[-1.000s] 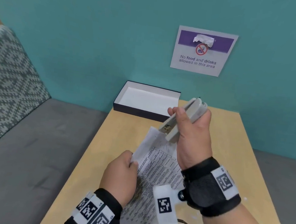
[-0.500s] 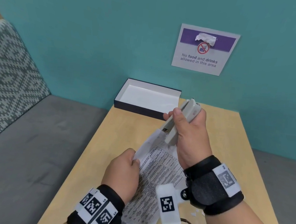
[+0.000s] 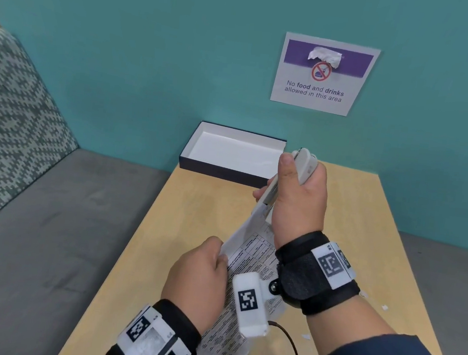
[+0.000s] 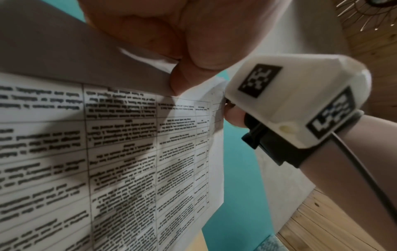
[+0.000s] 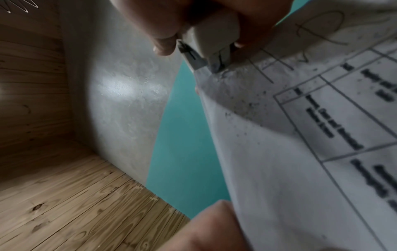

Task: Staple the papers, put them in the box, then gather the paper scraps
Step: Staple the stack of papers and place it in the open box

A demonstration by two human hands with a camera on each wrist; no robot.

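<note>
Now the right hand [image 3: 299,204] is gripping the stapler [image 3: 305,164], with the fingers curled around its body, and the stapler mouth is biting the far corner of the papers [image 3: 250,254]. The left hand [image 3: 198,274] is pinching the left edge of the papers, nearer to the person than the right hand, so the sheets are hanging in the air between the two hands, above the surface [image 3: 210,203]. In the right wrist view the stapler [image 5: 214,34] is sitting on the corner of the papers [image 5: 279,152]. The box [image 3: 229,151] is lying open beyond the right hand, at the far edge of the surface. Some paper scraps [image 3: 305,335] are lying on the surface beside the right forearm.
</note>
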